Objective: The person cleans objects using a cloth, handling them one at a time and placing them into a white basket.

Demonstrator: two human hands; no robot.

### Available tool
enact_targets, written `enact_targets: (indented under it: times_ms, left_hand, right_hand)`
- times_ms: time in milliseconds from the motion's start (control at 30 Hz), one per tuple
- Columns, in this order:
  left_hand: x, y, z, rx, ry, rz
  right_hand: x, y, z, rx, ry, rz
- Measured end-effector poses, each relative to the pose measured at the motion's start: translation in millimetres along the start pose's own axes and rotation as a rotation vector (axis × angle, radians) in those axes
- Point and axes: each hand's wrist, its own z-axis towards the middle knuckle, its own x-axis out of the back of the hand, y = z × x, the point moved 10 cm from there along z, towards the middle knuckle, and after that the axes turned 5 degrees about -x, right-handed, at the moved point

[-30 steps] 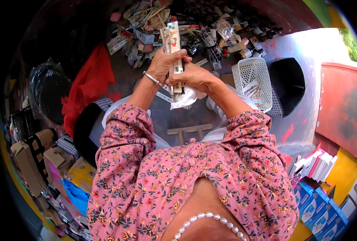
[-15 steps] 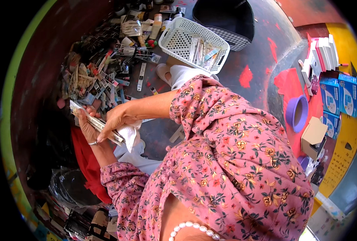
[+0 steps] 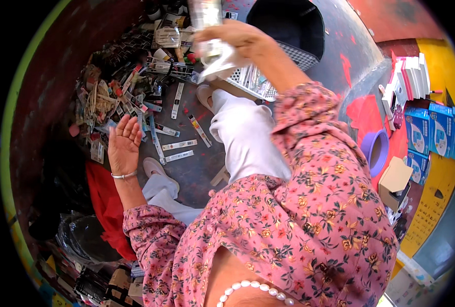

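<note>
Bundled slim packets (image 3: 206,14) are swinging from nine o'clock to twelve, the right hand (image 3: 242,40) grasping them near the white basket (image 3: 269,93); the left hand (image 3: 123,147) is hovering, fingers spread and empty, at nine. Firm, all-round pressure should be keeping strays from slipping.

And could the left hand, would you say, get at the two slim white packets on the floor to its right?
Probably yes: the left hand looks empty, and only a flat pale-blue strip lies before the white packets.
</note>
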Motion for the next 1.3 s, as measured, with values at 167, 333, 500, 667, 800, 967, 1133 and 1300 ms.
enact_targets:
  times_ms: [167, 333, 500, 667, 800, 967, 1133, 1300]
  left_hand:
    - [14, -12, -3, 0.061, 0.133, 0.095]
    - [16, -15, -10, 0.094, 0.253, 0.184]
    - [24, -20, -12, 0.128, 0.33, 0.211]
    - [26, -21, -12, 0.133, 0.35, 0.225]
    - [19, -20, -11, 0.135, 0.334, 0.197]
    - [18, -17, -12, 0.126, 0.303, 0.21]
    - [23, -14, -19, 0.125, 0.321, 0.226]
    - [20, -21, -13, 0.143, 0.331, 0.251]
  right_hand:
    - [103, 131, 65, -0.228, 0.1, 0.439]
    - [107, 206, 139, -0.339, 0.173, 0.564]
    - [133, 220, 187, -0.325, 0.24, 0.565]
    - [132, 213, 181, -0.174, 0.249, 0.585]
    - [144, 214, 173, -0.095, 0.166, 0.449]
    - [167, 201, 130, -0.122, 0.216, 0.085]
    - [152, 183, 87, -0.222, 0.417, 0.019]
    - [191, 224, 149, -0.246, 0.388, -0.175]
